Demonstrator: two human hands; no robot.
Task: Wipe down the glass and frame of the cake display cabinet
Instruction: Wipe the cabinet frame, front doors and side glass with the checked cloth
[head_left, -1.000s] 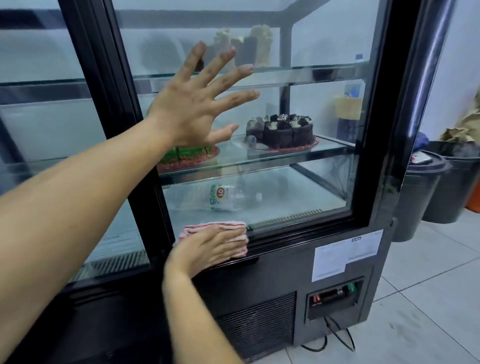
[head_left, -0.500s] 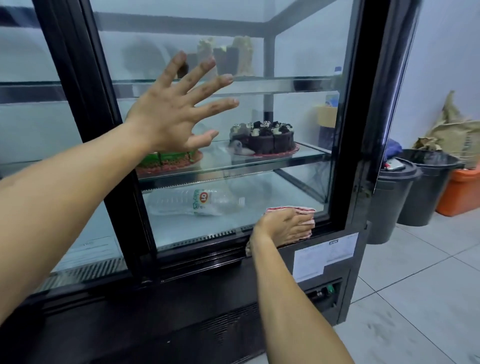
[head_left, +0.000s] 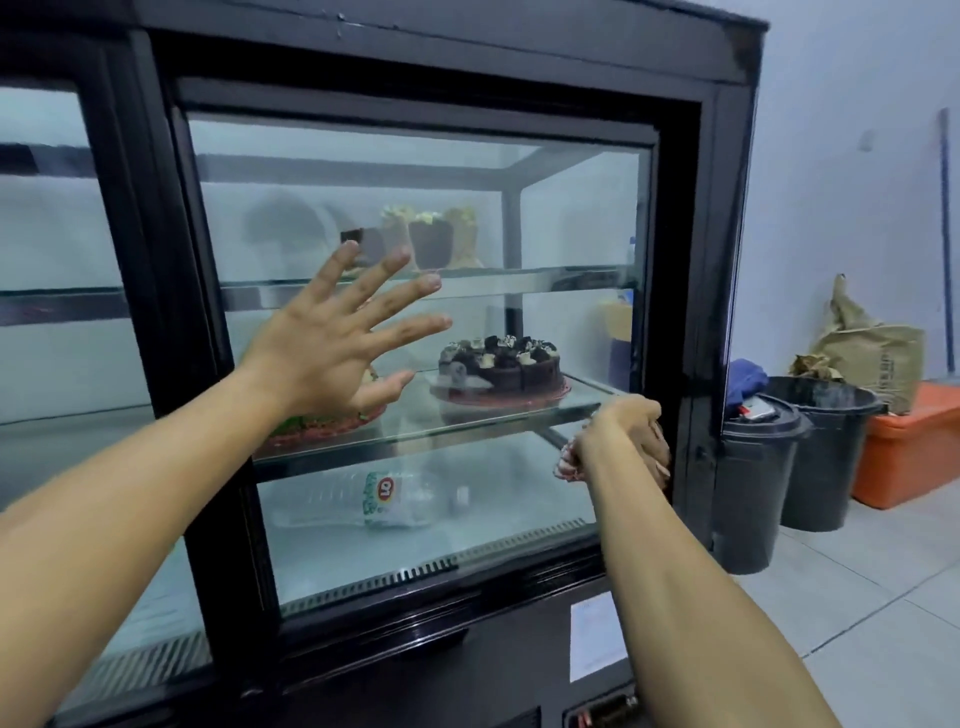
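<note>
The cake display cabinet has a black frame round a sliding glass door. My left hand lies flat on the glass with its fingers spread wide, at the height of the middle shelf. My right hand presses a pink and white cloth against the door's right edge, just below the middle shelf; the hand hides most of the cloth. Behind the glass stand a chocolate cake, a green and red cake partly hidden by my left hand, and small cakes on the top shelf.
A plastic water bottle lies on the cabinet's bottom shelf. Right of the cabinet stand two black bins, an orange crate and a brown paper sack on the tiled floor. A second glass panel is at the left.
My right hand slid the cloth along the bottom rail from left to right, then up the door's right edge. My left hand stayed spread on the glass. The view tilted upward.
</note>
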